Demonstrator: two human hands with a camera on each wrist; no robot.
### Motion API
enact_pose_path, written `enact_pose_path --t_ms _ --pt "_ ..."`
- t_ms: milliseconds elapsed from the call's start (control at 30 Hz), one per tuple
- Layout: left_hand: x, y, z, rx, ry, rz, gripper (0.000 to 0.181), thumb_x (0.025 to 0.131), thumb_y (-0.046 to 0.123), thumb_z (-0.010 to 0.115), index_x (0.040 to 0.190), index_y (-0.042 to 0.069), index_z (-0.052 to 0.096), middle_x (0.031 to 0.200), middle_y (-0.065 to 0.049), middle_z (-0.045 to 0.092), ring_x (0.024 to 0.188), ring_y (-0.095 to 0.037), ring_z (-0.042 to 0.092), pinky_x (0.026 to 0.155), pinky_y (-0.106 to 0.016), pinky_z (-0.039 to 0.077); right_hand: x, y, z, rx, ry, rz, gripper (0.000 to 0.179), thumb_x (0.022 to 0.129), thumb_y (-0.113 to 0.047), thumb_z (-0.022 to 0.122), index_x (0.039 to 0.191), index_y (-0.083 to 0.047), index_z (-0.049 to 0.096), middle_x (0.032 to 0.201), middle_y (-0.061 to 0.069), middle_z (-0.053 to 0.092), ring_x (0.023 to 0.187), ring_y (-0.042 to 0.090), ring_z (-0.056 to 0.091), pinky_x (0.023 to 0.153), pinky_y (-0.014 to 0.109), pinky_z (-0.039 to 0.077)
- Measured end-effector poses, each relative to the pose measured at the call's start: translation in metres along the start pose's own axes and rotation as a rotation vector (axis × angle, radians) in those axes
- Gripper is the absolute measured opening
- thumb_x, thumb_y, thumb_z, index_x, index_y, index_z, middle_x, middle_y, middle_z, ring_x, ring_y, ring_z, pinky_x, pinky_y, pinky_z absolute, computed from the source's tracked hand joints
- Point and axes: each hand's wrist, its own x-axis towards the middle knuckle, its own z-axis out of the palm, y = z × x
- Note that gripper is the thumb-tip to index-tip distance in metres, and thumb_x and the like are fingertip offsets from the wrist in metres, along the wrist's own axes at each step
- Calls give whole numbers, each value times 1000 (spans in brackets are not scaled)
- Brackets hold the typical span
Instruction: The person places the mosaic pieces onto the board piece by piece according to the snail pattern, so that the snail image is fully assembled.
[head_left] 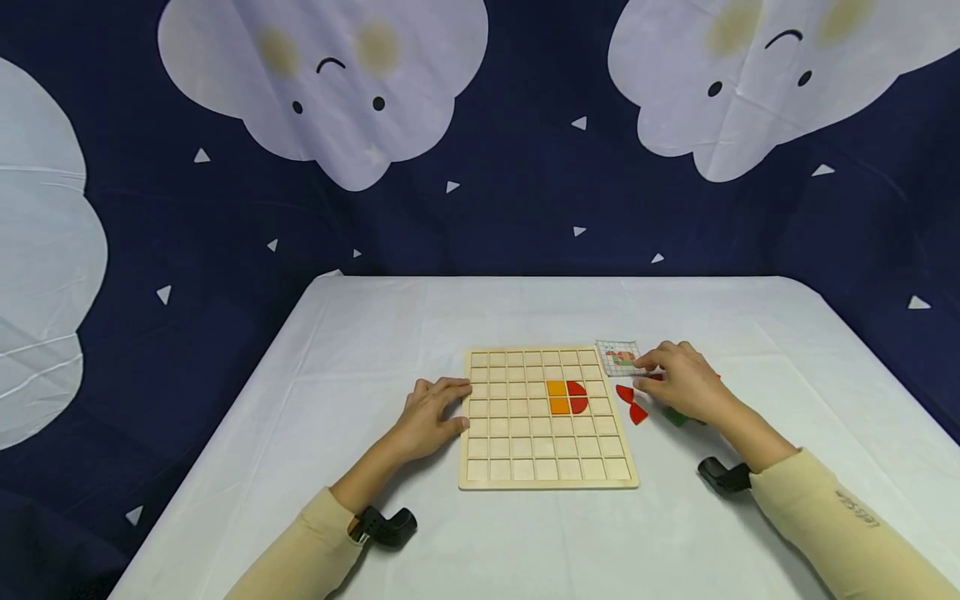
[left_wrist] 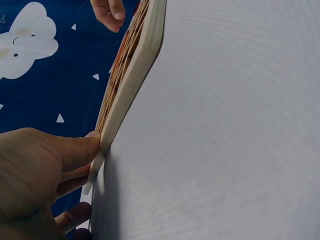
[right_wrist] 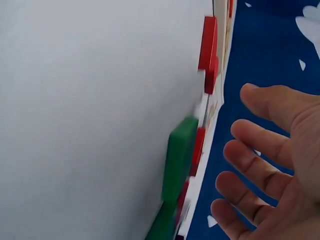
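My left hand (head_left: 427,419) rests at the left edge of a light wooden grid board (head_left: 498,450), thumb and fingertips against its side; in the left wrist view the thumb lies along that edge. Orange pieces (head_left: 558,398) sit in the grid, with red curved pieces (head_left: 577,398) beside them forming a half disc. To the right of the board, my right hand (head_left: 686,383) hovers above loose pieces, its fingers spread and holding nothing. Under and near it lie red pieces (head_left: 637,413) and a green piece (right_wrist: 180,155). The palm hides part of this group in the head view.
A small printed picture card (head_left: 615,348) with a grid lies at the board's upper right corner, close to the right fingertips. A white cloth covers the table (head_left: 390,325). Behind it hangs a dark blue backdrop (head_left: 525,217) with clouds.
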Motion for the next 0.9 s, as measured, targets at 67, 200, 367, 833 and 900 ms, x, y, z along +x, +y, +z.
enact_pose_path --t_ms 67,200,367,833,900 --pt "0 0 0 1 -1 0 49 84 20 69 131 10 56 138 1 52 101 -18 39 85 -35 28 0 5 -1 -6 -4 26 32 82 -23 69 109 -4 69 102 14 63 92 28 49 77 40 35" --pt "0 -1 0 6 -2 -3 49 84 21 69 131 10 56 138 0 52 101 -19 39 85 -36 28 -1 13 -2 -17 -12 51 33 82 -23 69 109 -3 68 103 16 63 93 30 49 76 41 36" --pt "0 -1 1 8 -1 -1 49 84 21 69 130 10 57 138 1 52 100 -18 39 84 -35 28 -2 21 -1 -41 -9 49 33 81 -23 70 108 -2 69 104 19 63 91 31 49 76 42 36" --pt "0 1 -1 -2 -3 4 49 84 21 69 131 10 56 139 1 51 100 -18 39 85 -35 27 -3 27 1 -64 -36 90 33 80 -24 69 104 -2 69 101 19 63 90 32 48 80 48 34" --pt "0 1 -1 -7 -3 2 50 84 20 69 131 10 56 139 1 51 99 -18 39 85 -35 27 -4 27 1 -63 -31 90 32 79 -23 69 103 -2 69 100 18 63 90 32 48 80 49 34"
